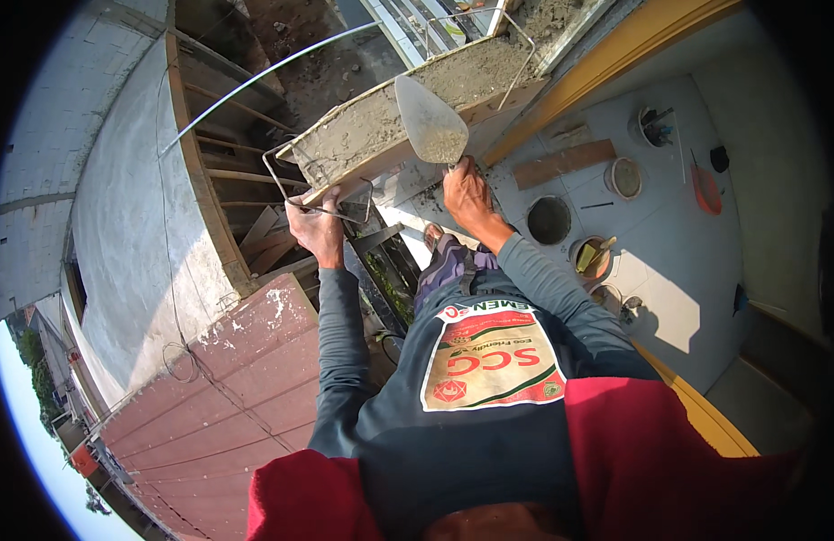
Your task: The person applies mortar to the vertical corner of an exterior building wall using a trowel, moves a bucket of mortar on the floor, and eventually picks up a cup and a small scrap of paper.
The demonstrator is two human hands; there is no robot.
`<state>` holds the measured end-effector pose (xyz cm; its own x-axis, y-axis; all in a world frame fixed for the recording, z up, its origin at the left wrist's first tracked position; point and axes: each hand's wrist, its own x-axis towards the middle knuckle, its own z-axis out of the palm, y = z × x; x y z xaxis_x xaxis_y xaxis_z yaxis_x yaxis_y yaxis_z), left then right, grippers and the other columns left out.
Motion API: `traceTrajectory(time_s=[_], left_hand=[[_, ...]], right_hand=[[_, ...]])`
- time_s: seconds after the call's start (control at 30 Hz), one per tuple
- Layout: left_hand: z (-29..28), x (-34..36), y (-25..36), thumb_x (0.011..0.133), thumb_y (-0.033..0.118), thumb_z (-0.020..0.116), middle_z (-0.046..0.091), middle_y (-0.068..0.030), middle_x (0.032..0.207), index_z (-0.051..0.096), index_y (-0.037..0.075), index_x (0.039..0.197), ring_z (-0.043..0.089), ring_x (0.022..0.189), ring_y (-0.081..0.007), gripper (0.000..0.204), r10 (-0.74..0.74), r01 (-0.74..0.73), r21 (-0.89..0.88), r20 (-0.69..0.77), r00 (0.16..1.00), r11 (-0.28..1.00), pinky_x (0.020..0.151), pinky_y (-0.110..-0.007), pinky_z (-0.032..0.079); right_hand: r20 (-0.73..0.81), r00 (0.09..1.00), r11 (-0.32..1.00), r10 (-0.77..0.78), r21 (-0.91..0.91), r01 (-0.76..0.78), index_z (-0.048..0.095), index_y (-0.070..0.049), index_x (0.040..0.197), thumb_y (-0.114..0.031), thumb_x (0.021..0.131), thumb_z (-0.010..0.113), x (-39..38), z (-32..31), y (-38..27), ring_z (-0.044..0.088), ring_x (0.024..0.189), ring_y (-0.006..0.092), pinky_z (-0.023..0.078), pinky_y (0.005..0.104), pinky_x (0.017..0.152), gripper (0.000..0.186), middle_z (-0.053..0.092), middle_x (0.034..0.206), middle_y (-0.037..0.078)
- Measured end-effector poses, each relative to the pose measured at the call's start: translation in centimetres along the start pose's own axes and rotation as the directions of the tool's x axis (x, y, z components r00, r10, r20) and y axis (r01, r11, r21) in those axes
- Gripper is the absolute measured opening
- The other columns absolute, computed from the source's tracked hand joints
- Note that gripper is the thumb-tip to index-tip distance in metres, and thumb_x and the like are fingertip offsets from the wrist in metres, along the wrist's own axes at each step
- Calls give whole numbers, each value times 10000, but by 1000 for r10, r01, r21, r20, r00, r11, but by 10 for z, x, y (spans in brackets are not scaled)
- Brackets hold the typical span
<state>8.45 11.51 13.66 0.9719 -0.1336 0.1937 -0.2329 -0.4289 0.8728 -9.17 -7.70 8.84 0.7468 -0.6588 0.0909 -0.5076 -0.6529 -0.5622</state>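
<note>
My right hand (pixel 467 191) grips the handle of a pointed steel trowel (pixel 428 121), whose blade carries a little wet mortar and stands against the side of a long form filled with grey mortar (pixel 453 86). My left hand (pixel 318 227) holds a bent wire stirrup (pixel 320 177) at the near end of that form, just below its edge. Thin steel bars (pixel 255 81) arc over the form. Both forearms wear grey sleeves.
Several buckets (pixel 549 219) and tubs of mortar sit on the tiled balcony floor (pixel 669 243) to the right, beside a wooden board (pixel 563 163). A reddish roof (pixel 228 388) and a grey plastered wall (pixel 128 225) drop away at left, with timber scaffolding (pixel 246 189) below.
</note>
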Motion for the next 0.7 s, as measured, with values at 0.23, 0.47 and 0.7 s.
traceTrajectory(time_s=[0.23, 0.47, 0.7], left_hand=[[1, 0, -14, 679, 239, 891, 646, -91, 817, 568, 18, 856, 622, 759, -213, 429, 25, -27, -47, -37, 999, 999, 741, -346, 497], [-4, 1, -4, 672, 262, 899, 636, -90, 823, 568, 25, 844, 614, 763, -221, 442, 26, -26, 9, -15, 1000, 1000, 736, -349, 491], [0, 3, -1, 671, 269, 896, 622, -83, 810, 563, 25, 842, 594, 740, -209, 447, 36, -36, 0, -11, 999, 999, 723, -343, 483]], right_hand=[[109, 994, 991, 31, 124, -45, 433, 46, 1109, -193, 937, 594, -95, -65, 55, 567, 899, 510, 482, 527, 737, 336, 542, 991, 310], [460, 888, 175, 6, 874, -454, 568, 20, 1147, -212, 916, 619, -17, -143, -8, 571, 641, 119, 484, 266, 511, 332, 603, 804, 81], [463, 837, -501, -293, 671, -547, 528, -53, 982, -370, 959, 573, 55, -75, -5, 459, 511, 100, 423, 237, 387, 321, 458, 709, 16]])
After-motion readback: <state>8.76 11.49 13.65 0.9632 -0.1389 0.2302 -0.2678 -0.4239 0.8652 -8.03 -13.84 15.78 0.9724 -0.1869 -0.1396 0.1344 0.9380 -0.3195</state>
